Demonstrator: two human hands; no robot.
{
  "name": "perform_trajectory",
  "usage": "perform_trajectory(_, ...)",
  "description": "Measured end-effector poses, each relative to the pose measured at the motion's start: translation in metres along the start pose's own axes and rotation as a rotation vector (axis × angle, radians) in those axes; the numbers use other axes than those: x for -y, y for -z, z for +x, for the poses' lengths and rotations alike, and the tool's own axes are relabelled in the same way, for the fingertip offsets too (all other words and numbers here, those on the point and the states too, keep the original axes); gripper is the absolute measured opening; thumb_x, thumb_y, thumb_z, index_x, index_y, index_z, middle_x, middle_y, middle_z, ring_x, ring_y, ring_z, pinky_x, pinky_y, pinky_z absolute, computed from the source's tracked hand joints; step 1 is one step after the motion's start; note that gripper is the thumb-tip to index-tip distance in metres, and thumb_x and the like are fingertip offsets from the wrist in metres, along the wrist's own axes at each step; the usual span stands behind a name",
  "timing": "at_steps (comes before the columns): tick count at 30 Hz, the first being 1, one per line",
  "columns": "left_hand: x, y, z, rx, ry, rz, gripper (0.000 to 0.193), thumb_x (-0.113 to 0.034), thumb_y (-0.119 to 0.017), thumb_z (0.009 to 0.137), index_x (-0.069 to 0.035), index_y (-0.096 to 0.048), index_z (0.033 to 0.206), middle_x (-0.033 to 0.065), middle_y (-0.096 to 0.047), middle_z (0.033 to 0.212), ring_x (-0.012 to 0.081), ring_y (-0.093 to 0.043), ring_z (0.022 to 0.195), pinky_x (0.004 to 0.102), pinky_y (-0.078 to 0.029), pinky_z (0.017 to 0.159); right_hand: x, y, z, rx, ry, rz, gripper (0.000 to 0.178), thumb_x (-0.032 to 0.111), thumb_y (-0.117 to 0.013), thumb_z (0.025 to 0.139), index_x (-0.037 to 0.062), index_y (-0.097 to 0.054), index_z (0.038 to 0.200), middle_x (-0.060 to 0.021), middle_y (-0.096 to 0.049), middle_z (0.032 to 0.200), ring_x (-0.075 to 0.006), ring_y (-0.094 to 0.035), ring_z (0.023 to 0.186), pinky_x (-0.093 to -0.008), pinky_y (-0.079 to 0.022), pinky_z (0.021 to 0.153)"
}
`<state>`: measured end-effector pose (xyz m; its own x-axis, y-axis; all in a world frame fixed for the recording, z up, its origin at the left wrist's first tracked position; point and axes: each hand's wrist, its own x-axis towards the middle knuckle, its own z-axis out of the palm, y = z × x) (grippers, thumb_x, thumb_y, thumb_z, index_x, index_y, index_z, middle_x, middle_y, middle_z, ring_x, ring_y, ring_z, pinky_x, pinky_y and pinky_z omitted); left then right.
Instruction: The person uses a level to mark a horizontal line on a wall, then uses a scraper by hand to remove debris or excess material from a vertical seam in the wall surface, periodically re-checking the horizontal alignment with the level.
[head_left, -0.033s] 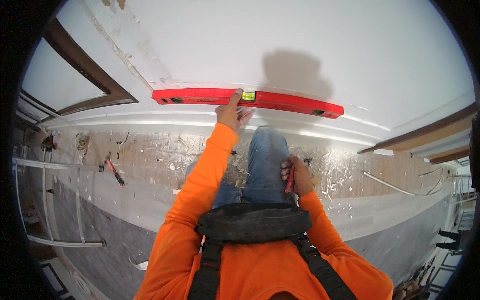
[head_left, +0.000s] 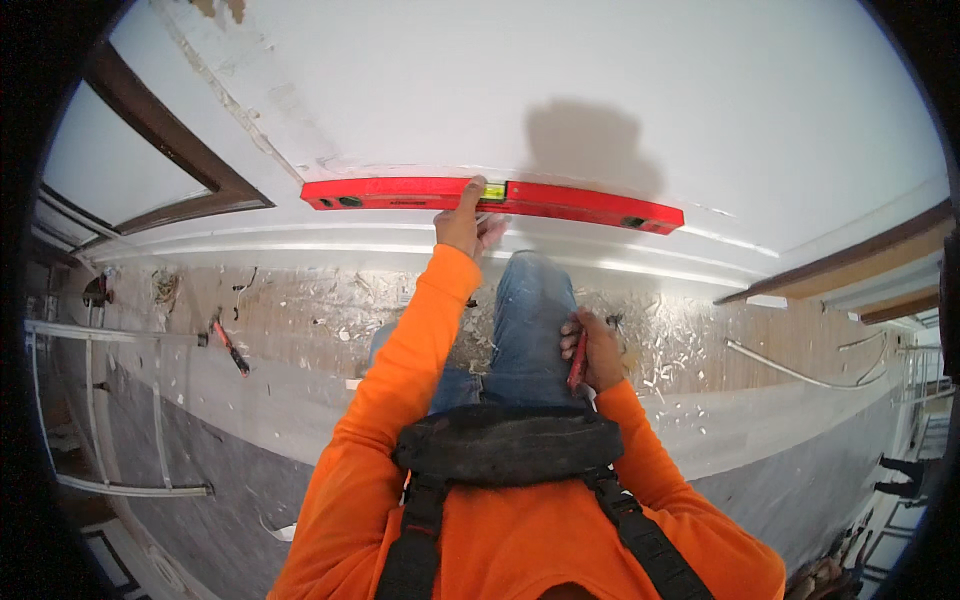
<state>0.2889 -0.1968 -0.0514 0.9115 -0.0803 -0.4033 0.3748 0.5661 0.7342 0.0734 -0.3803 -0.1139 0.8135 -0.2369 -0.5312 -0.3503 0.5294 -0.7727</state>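
Note:
A long red spirit level [head_left: 580, 203] lies along the white wall [head_left: 400, 90], just above the skirting, its right end a little lower in the picture than its left. My left hand [head_left: 466, 225] grips it near the middle. The thumb presses beside the yellow-green vial and the fingers are underneath, partly hidden. By my right knee, my right hand [head_left: 600, 350] is closed around a small red-handled tool [head_left: 577, 366]. A metal part shows at the handle's lower end; its kind I cannot make out. My jeans-clad knee [head_left: 535, 290] is close to the wall below the level.
White chips and scraps litter the wooden floor [head_left: 700, 350] along the skirting. A red-and-black tool [head_left: 230, 347] lies to the left, near a metal frame [head_left: 120, 490]. To the right is a thin pale strip [head_left: 800, 376]. Brown wood frames [head_left: 235, 195] border the wall.

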Motion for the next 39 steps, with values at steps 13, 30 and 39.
perform_trajectory(13, 0.015, 0.150, -0.145, -0.226, -0.152, 0.218, 0.035, -0.043, -0.059, 0.091, -0.012, -0.058, 0.108, 0.0068, -0.062, 0.099, 0.0228, -0.063, 0.090, 0.0379, -0.054, 0.080, -0.008, 0.108, 0.048, -0.239, 0.031, 0.279, 0.021, 0.024, -0.049, 0.093, 0.0043, -0.055, 0.097, -0.0099, -0.058, 0.079, -0.0220, -0.060, 0.069, -0.0373, -0.052, 0.061)
perform_trajectory(30, 0.110, 0.514, -0.107, -1.126, -0.212, -0.468, 0.064, -0.052, -0.041, 0.092, -0.003, -0.040, 0.132, 0.0218, -0.051, 0.123, 0.0348, -0.056, 0.108, 0.0463, -0.058, 0.084, 0.104, -0.092, 0.077, 0.397, 0.115, -0.210, 0.038, 0.033, -0.043, 0.100, 0.0004, -0.053, 0.116, -0.0052, -0.056, 0.069, -0.0141, -0.055, 0.048, -0.0270, -0.046, 0.041)
perform_trajectory(39, 0.086, 0.509, -0.088, -1.101, 0.082, -0.403, 0.071, -0.058, -0.039, 0.092, 0.001, -0.038, 0.132, 0.0211, -0.052, 0.120, 0.0333, -0.057, 0.108, 0.0467, -0.056, 0.087, 0.102, -0.096, 0.085, 0.451, 0.016, -0.183, 0.043, 0.044, -0.044, 0.100, 0.0027, -0.052, 0.109, -0.0008, -0.048, 0.064, -0.0091, -0.047, 0.045, -0.0236, -0.042, 0.042)
